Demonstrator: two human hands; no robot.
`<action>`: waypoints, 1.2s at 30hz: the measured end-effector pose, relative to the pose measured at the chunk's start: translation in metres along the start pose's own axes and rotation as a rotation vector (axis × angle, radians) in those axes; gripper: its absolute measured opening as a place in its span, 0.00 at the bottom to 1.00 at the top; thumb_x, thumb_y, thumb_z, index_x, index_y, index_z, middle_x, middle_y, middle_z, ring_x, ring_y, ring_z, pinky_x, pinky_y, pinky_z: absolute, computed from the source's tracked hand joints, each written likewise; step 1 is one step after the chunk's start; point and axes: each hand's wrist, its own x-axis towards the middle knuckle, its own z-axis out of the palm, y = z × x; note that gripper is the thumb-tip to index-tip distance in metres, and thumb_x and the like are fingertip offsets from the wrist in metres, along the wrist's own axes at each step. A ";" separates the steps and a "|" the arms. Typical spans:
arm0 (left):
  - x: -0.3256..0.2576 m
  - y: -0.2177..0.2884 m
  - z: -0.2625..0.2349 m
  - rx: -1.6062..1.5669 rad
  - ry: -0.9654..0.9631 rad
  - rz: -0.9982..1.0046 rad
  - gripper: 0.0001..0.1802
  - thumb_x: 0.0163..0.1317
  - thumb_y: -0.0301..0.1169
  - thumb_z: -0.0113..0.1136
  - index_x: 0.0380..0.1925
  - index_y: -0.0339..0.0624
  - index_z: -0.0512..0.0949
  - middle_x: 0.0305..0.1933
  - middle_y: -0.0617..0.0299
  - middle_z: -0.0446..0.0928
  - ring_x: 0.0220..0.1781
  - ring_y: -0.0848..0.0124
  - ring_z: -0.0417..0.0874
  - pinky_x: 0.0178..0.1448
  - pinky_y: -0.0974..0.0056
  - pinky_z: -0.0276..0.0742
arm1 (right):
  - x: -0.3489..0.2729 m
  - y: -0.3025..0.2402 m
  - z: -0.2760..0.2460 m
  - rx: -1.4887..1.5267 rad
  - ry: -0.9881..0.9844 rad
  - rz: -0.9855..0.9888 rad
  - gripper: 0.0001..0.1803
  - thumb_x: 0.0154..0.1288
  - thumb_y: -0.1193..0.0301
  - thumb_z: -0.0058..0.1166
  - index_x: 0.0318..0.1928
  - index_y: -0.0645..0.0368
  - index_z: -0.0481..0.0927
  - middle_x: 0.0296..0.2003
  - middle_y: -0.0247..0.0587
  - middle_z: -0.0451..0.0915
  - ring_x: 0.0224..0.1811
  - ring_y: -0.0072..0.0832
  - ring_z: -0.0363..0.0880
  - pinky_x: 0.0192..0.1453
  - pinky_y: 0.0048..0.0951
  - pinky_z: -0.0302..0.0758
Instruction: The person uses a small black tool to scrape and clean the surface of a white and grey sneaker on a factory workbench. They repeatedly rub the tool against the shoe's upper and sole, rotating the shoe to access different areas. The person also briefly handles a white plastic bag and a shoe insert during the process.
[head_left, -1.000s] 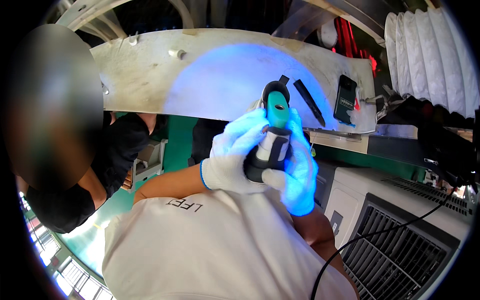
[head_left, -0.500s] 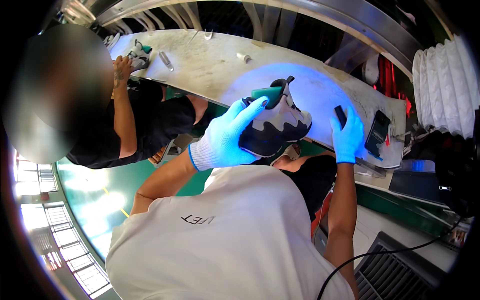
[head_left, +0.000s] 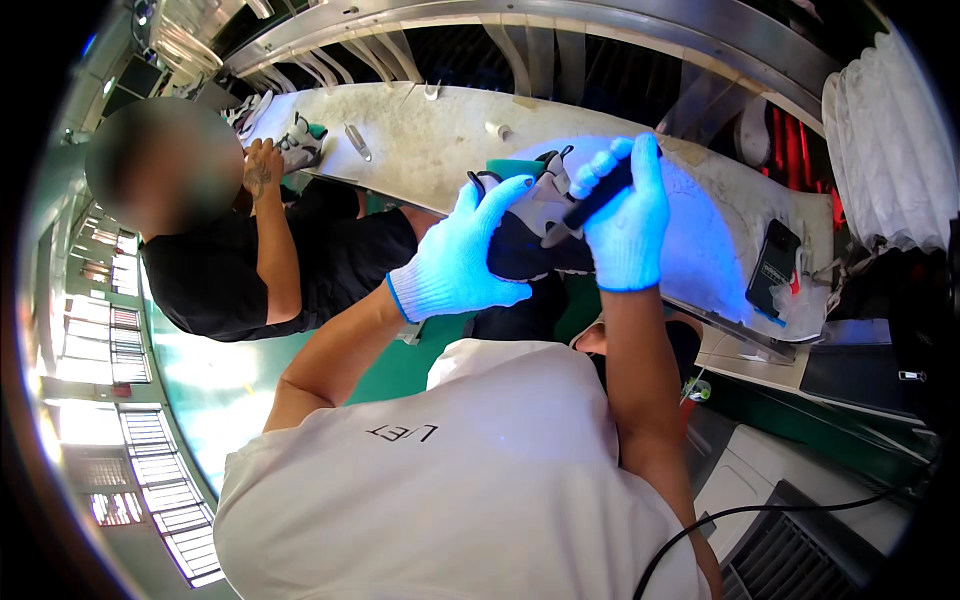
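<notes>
My left hand (head_left: 460, 252), in a white knit glove lit blue, is closed round the heel end of a grey, white and black sneaker (head_left: 535, 207) with teal stuffing (head_left: 514, 167) in its opening. In my right hand (head_left: 632, 225), also gloved, is a black-handled tool (head_left: 600, 198) with a greyish tip; its exact kind does not show. The tip lies against or just in front of the shoe's side, and whether they touch I cannot tell. My right hand and the tool hide the toe end.
A pale bench (head_left: 420, 130) curves across under a blue light. On its right lies a dark phone (head_left: 774, 265) beside crumpled clear plastic (head_left: 803, 303). To the left a co-worker handles another shoe (head_left: 300, 148) near a small metal tool (head_left: 357, 142). A white ribbed hose (head_left: 885, 150) hangs at right.
My right hand has swung up and left from over the bench, bringing the black tool to the shoe. The shoe is turned and partly covered now. The view has shifted slightly.
</notes>
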 end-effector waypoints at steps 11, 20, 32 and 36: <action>0.006 0.001 0.001 -0.019 0.002 -0.075 0.68 0.46 0.41 0.91 0.87 0.57 0.59 0.74 0.38 0.69 0.69 0.36 0.85 0.71 0.44 0.86 | 0.009 0.027 0.007 -0.137 0.004 -0.044 0.26 0.93 0.46 0.46 0.43 0.53 0.80 0.23 0.35 0.78 0.20 0.28 0.75 0.25 0.31 0.75; 0.019 0.004 -0.003 0.015 -0.022 0.005 0.67 0.43 0.44 0.93 0.84 0.54 0.63 0.67 0.42 0.72 0.62 0.37 0.87 0.65 0.44 0.87 | 0.009 0.034 0.006 0.378 -0.538 0.069 0.31 0.89 0.39 0.44 0.48 0.52 0.85 0.25 0.35 0.77 0.23 0.32 0.76 0.28 0.36 0.77; 0.041 -0.024 0.026 -0.235 0.070 0.278 0.65 0.36 0.57 0.97 0.77 0.53 0.76 0.67 0.50 0.73 0.60 0.53 0.79 0.65 0.52 0.82 | -0.005 -0.009 -0.054 0.243 -0.347 0.015 0.29 0.92 0.40 0.40 0.49 0.48 0.83 0.26 0.33 0.76 0.24 0.29 0.73 0.29 0.34 0.72; 0.039 -0.026 0.029 -0.232 0.071 0.269 0.64 0.36 0.57 0.97 0.76 0.50 0.77 0.67 0.51 0.76 0.63 0.54 0.80 0.65 0.53 0.80 | -0.002 -0.010 -0.058 0.294 -0.466 0.064 0.29 0.92 0.40 0.39 0.48 0.48 0.83 0.25 0.33 0.76 0.23 0.29 0.73 0.28 0.34 0.72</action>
